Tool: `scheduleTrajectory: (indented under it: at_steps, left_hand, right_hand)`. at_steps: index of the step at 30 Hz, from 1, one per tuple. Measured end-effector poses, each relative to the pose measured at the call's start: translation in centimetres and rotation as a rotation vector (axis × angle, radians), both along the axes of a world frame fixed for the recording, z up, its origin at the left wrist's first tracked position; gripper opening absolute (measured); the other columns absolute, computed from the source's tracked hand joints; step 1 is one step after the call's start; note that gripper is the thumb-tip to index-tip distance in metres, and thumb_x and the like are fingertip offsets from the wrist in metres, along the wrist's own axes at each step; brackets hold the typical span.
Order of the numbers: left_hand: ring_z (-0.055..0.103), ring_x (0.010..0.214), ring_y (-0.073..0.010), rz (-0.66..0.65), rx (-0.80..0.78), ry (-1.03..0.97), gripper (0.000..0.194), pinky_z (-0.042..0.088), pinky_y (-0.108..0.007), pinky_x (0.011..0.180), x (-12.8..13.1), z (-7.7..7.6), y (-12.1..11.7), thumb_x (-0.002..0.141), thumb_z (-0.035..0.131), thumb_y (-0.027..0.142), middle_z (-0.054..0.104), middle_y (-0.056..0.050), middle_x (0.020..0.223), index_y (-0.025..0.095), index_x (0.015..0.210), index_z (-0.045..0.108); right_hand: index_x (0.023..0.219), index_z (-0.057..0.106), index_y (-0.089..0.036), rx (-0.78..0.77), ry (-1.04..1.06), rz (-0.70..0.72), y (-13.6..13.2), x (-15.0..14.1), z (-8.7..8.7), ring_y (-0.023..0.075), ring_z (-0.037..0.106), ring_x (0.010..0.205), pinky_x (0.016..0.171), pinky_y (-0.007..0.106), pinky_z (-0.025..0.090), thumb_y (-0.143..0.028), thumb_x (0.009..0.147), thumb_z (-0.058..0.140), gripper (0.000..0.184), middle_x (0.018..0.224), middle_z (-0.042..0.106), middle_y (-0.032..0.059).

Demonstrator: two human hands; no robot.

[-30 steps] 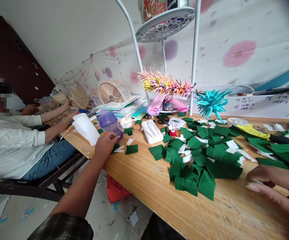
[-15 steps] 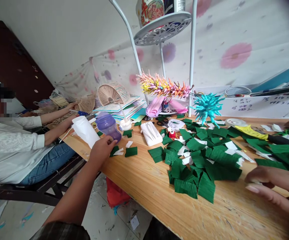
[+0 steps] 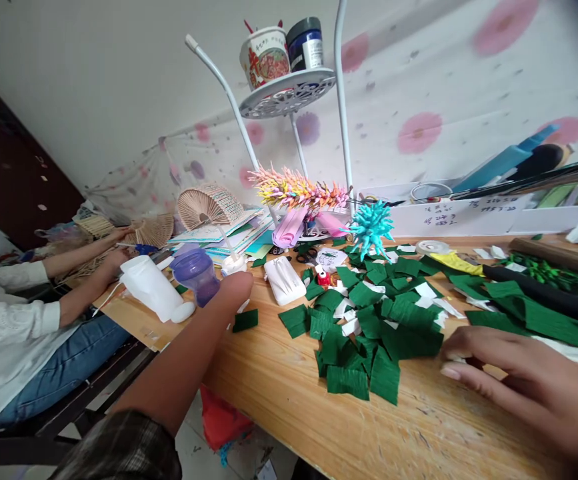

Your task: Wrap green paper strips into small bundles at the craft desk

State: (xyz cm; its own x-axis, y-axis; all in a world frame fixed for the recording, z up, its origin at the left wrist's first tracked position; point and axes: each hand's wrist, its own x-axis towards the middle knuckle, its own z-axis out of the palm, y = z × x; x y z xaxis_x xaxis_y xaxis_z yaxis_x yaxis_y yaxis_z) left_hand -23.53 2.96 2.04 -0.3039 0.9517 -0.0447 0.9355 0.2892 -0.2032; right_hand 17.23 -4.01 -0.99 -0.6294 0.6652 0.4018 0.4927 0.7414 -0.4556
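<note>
My left hand (image 3: pixel 237 288) reaches over the tabletop beside a purple translucent cup (image 3: pixel 193 270); its fingers are turned away and hidden. A white cup lid with a straw (image 3: pixel 233 263) stands just behind it. One green crepe paper piece (image 3: pixel 245 321) lies below that hand. My right hand (image 3: pixel 513 383) rests low over the table at the right, thumb and fingertips drawn together. Something small and pale shows at the tips, too small to name. Next to it spreads a heap of cut green crepe paper (image 3: pixel 411 330) mixed with white scraps.
Behind stand a white metal rack (image 3: pixel 289 93), a multicoloured spiky stem (image 3: pixel 301 190) and a turquoise spiky ball (image 3: pixel 371 230). A white packet (image 3: pixel 285 280) and a white roll (image 3: pixel 151 287) lie on the wooden table (image 3: pixel 279 393). At left, a co-worker's hands (image 3: pixel 119 250) are near folding fans.
The view has shifted, showing more of the table's right side. My left hand has turned and moved right, away from the cup's base, hiding its fingers. The right hand shows more fully.
</note>
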Motion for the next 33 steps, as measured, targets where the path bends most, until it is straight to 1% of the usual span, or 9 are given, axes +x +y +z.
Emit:
scheduleTrajectory:
  at_steps: [3,8,13,18,21,23,26,29,33]
  left_hand:
    - [0.052,0.088,-0.0172,-0.049,-0.022,-0.031,0.023,0.044,-0.036,0.074,0.3,1.0,-0.9,0.080,0.045,0.023,0.053,-0.007,0.100,0.013,0.100,0.050]
    - [0.052,0.093,-0.0156,-0.284,0.011,-0.174,0.026,0.040,-0.024,0.080,2.4,3.9,-4.5,0.075,0.039,0.014,0.057,-0.002,0.101,0.019,0.097,0.054]
    - [0.055,0.088,-0.0161,-0.556,0.156,-0.913,0.023,0.043,-0.026,0.077,10.0,5.5,-6.9,0.074,0.045,0.023,0.060,-0.004,0.091,0.017,0.094,0.053]
    - [0.054,0.088,-0.0139,-0.814,0.143,-1.251,0.026,0.042,-0.025,0.078,19.9,5.3,-5.7,0.070,0.048,0.013,0.059,-0.003,0.090,0.019,0.094,0.054]
    - [0.055,0.081,-0.0133,-0.902,0.240,-1.272,0.024,0.043,-0.026,0.074,23.4,4.9,-4.5,0.067,0.048,0.008,0.059,-0.003,0.086,0.017,0.087,0.058]
    - [0.054,0.081,-0.0136,-0.929,0.331,-1.244,0.023,0.042,-0.026,0.074,24.4,4.1,-4.1,0.065,0.050,0.006,0.059,-0.003,0.085,0.017,0.083,0.059]
    - [0.053,0.083,-0.0137,-0.952,0.417,-1.252,0.026,0.042,-0.025,0.076,24.6,2.8,-4.1,0.064,0.048,0.003,0.058,-0.003,0.086,0.017,0.082,0.058]
    - [0.053,0.083,-0.0135,-0.975,0.424,-1.270,0.029,0.043,-0.024,0.075,24.3,1.9,-4.3,0.064,0.045,0.001,0.056,-0.003,0.089,0.017,0.086,0.057]
    - [0.051,0.090,-0.0141,-0.983,0.439,-1.253,0.032,0.043,-0.023,0.073,23.9,1.4,-4.1,0.064,0.043,-0.001,0.054,-0.004,0.095,0.018,0.087,0.057]
  right_hand:
    - [0.076,0.052,-0.025,-0.014,-0.024,0.034,-0.1,-0.3,0.5,0.0144,0.054,0.062,0.054,0.025,0.043,-0.032,0.081,0.039,0.015,0.068,0.056,0.0022]
    - [0.078,0.053,-0.020,-0.099,-0.062,0.037,0.0,-0.8,1.2,0.0152,0.052,0.064,0.057,0.026,0.040,-0.033,0.082,0.038,0.021,0.071,0.055,0.0040]
    - [0.073,0.049,-0.020,-0.164,0.012,-0.097,-0.2,-1.0,1.5,0.0126,0.047,0.053,0.049,0.022,0.036,-0.025,0.079,0.041,0.011,0.060,0.053,-0.0003]
    - [0.082,0.054,-0.019,-0.190,0.292,-0.147,0.4,-0.3,1.8,0.0135,0.051,0.062,0.056,0.023,0.040,-0.027,0.082,0.036,0.020,0.069,0.056,0.0019]
    - [0.085,0.056,-0.018,-0.232,0.505,-0.300,1.0,0.4,2.2,0.0165,0.052,0.068,0.057,0.025,0.042,-0.037,0.079,0.040,0.026,0.078,0.058,0.0050]
    - [0.084,0.056,-0.017,-0.288,0.588,-0.337,1.2,0.5,2.4,0.0177,0.053,0.070,0.057,0.026,0.042,-0.042,0.077,0.041,0.030,0.078,0.058,0.0051]
    - [0.084,0.054,-0.016,-0.351,0.589,-0.265,1.2,0.3,2.5,0.0176,0.051,0.068,0.057,0.026,0.042,-0.044,0.074,0.045,0.032,0.075,0.056,0.0040]
    - [0.084,0.053,-0.016,-0.379,0.543,-0.222,1.1,-0.1,2.4,0.0169,0.050,0.068,0.058,0.025,0.040,-0.041,0.071,0.050,0.029,0.074,0.055,0.0030]
    - [0.068,0.050,-0.017,-0.335,0.488,-0.286,1.1,-0.3,2.2,0.0137,0.046,0.060,0.054,0.023,0.037,-0.039,0.076,0.043,0.025,0.061,0.048,-0.0005]
